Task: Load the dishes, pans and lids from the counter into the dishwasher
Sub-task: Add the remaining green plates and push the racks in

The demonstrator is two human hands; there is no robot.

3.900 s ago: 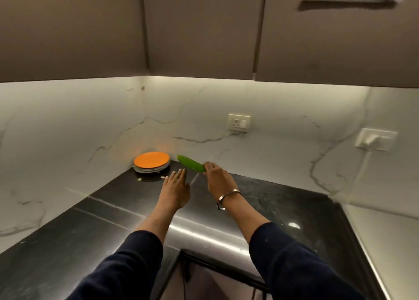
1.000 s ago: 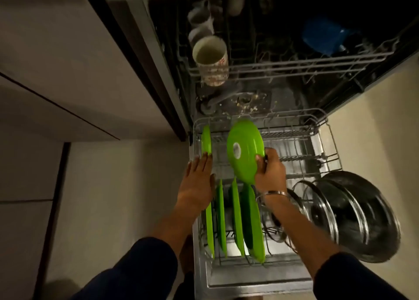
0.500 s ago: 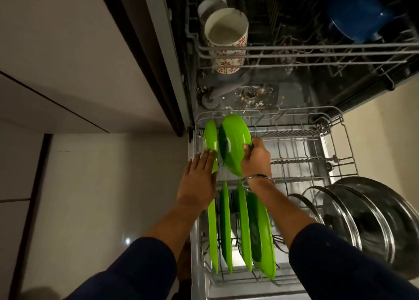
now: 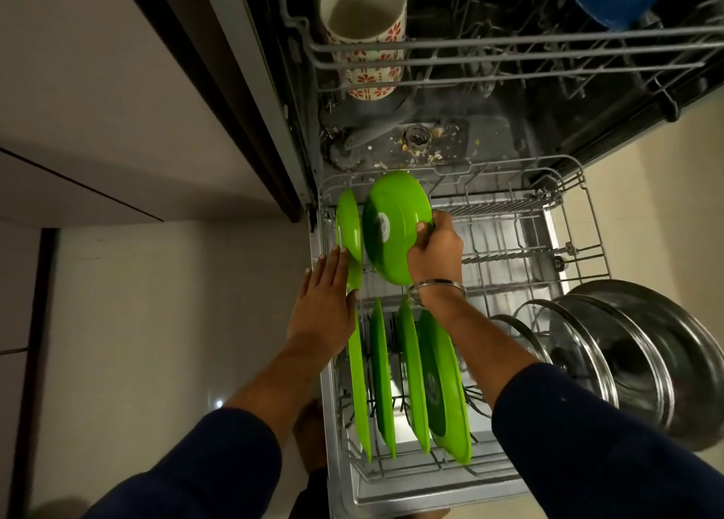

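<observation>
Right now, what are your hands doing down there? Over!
Right hand grips green plate, easing it into lower rack. Left hand flat against neighbouring plate. Slot tight between plates; lids clear.

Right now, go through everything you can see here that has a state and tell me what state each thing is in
Dishwasher door: open.
Lower rack: pulled out, partly loaded.
Green plate: held in the right hand, above the rack.
Small green plate: upright in the rack, left hand flat against it.
Four green plates: standing on edge.
Steel lids: standing on edge.
Floral mug: on its side, upper rack.
</observation>
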